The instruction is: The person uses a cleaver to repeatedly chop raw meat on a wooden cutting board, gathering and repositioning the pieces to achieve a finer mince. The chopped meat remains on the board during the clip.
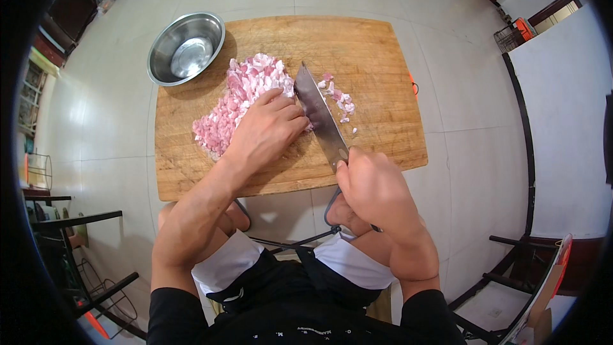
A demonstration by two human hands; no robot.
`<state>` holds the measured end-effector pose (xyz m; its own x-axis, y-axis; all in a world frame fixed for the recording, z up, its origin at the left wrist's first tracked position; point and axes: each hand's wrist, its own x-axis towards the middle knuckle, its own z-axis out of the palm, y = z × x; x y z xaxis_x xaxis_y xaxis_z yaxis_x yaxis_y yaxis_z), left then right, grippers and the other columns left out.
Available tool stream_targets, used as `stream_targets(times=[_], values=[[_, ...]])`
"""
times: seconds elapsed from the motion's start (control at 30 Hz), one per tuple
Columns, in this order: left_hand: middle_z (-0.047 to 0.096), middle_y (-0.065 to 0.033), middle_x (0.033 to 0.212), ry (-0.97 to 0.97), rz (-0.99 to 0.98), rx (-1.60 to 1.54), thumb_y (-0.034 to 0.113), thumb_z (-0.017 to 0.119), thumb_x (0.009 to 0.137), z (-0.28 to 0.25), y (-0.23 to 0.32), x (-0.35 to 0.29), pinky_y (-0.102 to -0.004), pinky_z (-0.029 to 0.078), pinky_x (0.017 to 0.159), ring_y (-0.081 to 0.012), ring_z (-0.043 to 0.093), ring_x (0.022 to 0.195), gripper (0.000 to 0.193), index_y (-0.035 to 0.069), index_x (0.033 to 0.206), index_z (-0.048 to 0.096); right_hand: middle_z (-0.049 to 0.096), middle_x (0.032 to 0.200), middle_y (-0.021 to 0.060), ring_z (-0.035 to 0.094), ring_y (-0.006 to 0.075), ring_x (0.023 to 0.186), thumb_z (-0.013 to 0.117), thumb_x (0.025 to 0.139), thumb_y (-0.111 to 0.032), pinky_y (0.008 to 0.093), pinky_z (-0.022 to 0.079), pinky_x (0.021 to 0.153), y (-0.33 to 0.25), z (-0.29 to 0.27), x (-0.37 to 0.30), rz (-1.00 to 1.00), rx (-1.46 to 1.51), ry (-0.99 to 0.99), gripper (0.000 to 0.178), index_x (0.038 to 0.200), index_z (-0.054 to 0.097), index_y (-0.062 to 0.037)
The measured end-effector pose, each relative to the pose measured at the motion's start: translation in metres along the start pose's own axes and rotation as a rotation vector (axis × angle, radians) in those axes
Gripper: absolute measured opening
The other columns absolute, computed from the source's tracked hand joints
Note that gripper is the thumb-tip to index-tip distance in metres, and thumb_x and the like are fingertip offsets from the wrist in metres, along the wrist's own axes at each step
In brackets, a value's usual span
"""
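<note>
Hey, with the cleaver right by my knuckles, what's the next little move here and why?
Probably slide the left hand slightly back over the diced pink meat before the next chop. The cleaver, gripped by the right hand, has its blade right against the left fingers, and most of the pile lies left of it.

The chopped meat (246,99) is looking pink and white. The cutting board (377,70) is showing light brown wood, and the bowl (185,48) and knife (321,118) are shining silver-grey.

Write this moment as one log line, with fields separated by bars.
left hand flat on chopped meat | right hand grips cleaver, blade on wooden board | steel bowl at board's far left corner
</note>
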<state>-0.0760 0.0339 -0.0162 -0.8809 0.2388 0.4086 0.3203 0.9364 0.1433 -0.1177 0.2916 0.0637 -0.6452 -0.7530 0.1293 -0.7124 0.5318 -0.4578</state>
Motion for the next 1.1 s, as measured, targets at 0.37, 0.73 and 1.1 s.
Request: stream_targets(times=[0.37, 0.73, 1.1], values=[[0.073, -0.0025, 0.097, -0.045, 0.016, -0.102, 0.015, 0.07, 0.094, -0.002, -0.001, 0.004, -0.0516, 0.043, 0.128, -0.0225, 0.073, 0.11, 0.015, 0.014, 0.101, 0.083, 0.076, 0.09, 0.0338, 0.076, 0.0535, 0.09, 0.063, 0.106, -0.021, 0.0601, 0.062, 0.082, -0.008, 0.011, 0.055, 0.285, -0.043, -0.256, 0.031, 0.095, 0.073, 0.0058], [0.074, -0.0016, 0.102, -0.053, 0.007, -0.037, 0.015, 0.072, 0.093, -0.003, 0.008, -0.001, -0.0541, 0.043, 0.128, -0.0221, 0.073, 0.111, 0.013, 0.012, 0.104, 0.079, 0.069, 0.072, 0.0079, 0.064, 0.0164, 0.053, 0.062, 0.105, -0.02, 0.035, 0.052, 0.051, 0.063, 0.013, 0.086, 0.568, 0.653, -0.334, 0.025, 0.098, 0.069, 0.0021], [0.073, -0.0041, 0.11, 0.162, -0.174, 0.066, 0.012, 0.074, 0.094, 0.005, 0.012, 0.009, -0.0533, 0.043, 0.127, -0.0249, 0.07, 0.116, 0.015, 0.011, 0.109, 0.075, 0.072, 0.072, 0.0142, 0.072, 0.0286, 0.057, 0.06, 0.106, -0.022, 0.0454, 0.056, 0.056, 0.036, -0.032, 0.048, 0.605, 0.454, -0.184, 0.028, 0.096, 0.068, 0.0029]])
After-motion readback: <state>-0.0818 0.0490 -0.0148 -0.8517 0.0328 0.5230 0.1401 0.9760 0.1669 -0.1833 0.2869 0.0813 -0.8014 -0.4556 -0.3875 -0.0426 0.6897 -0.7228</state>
